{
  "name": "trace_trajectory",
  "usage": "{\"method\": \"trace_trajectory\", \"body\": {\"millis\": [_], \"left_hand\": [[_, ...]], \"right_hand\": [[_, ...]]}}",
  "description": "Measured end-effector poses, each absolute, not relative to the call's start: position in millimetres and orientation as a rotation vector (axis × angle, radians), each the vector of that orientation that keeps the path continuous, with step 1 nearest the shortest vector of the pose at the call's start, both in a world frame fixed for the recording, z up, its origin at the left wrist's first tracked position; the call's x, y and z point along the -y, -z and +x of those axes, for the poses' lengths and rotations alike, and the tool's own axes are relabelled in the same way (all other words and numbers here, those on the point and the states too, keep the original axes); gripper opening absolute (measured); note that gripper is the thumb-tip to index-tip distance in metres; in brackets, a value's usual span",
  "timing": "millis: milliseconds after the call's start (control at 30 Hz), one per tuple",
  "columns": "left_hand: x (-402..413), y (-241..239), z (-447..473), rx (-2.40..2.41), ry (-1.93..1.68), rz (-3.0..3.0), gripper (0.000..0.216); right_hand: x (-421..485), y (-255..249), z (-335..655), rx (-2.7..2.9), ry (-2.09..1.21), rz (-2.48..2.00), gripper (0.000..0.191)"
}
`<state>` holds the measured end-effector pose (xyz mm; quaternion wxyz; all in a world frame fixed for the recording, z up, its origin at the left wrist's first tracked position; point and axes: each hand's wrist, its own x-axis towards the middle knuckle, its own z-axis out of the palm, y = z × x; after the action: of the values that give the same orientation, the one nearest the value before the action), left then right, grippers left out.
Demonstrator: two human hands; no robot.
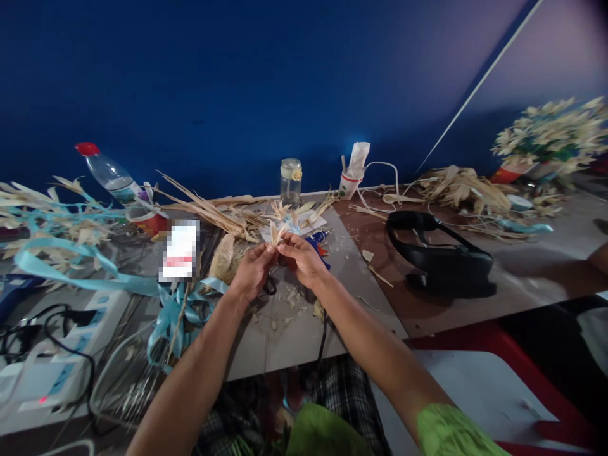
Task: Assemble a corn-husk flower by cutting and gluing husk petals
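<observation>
My left hand (253,271) and my right hand (304,258) meet over the grey board (285,329), fingertips pinched together. Between them they hold a small piece of dried pale husk (275,233) whose tips stick up above the fingers. More husk pieces and a finished husk flower (285,215) lie just beyond the hands. Small husk scraps are scattered on the board under my wrists. A blue-handled tool (319,242) lies partly hidden behind my right hand.
A glass jar (290,180) and a paper cup (350,180) stand at the wall. A plastic bottle (114,180), light blue ribbon (95,272) and a power strip (42,373) sit left. A black headset (439,253) and husk flowers (551,136) are right.
</observation>
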<state>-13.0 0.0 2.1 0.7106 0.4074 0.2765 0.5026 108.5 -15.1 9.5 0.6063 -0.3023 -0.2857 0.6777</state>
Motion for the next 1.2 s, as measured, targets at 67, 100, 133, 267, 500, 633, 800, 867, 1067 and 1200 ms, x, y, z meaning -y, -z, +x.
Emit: {"method": "trace_trajectory", "body": {"millis": [67, 100, 133, 267, 500, 633, 800, 867, 1067, 1200], "left_hand": [[1, -6, -14, -0.604, -1.141, 0.857, 0.022], [2, -8, -14, -0.6, -1.153, 0.827, 0.022], [2, -9, -16, -0.597, -1.158, 0.803, 0.021], [1, -14, -23, -0.582, -1.124, 0.778, 0.018], [-7, -27, -40, -0.465, -1.174, 0.705, 0.011], [-12, -33, -50, -0.468, -1.218, 0.664, 0.013], [-14, -33, -55, -0.482, -1.243, 0.697, 0.014], [-14, -32, -55, -0.527, -1.248, 0.732, 0.012], [-16, -31, -56, -0.633, -1.223, 0.793, 0.013], [-18, -27, -55, -0.672, -1.228, 0.808, 0.016]], "right_hand": [[15, -10, 110, 0.656, -1.586, -0.69, 0.04], [14, -10, 111, 0.647, -1.578, -0.689, 0.039], [14, -10, 112, 0.637, -1.56, -0.691, 0.037], [11, -8, 115, 0.598, -1.429, -0.718, 0.02], [9, -11, 119, 0.624, -1.335, -0.768, 0.019], [10, -6, 115, 0.867, -1.197, -0.94, 0.028], [10, 5, 115, 1.265, -0.624, -1.185, 0.016], [11, 7, 115, 1.332, -0.512, -1.205, 0.025], [11, 6, 116, 1.335, -0.576, -1.241, 0.023], [9, 9, 117, 1.472, -0.403, -1.336, 0.021]]}}
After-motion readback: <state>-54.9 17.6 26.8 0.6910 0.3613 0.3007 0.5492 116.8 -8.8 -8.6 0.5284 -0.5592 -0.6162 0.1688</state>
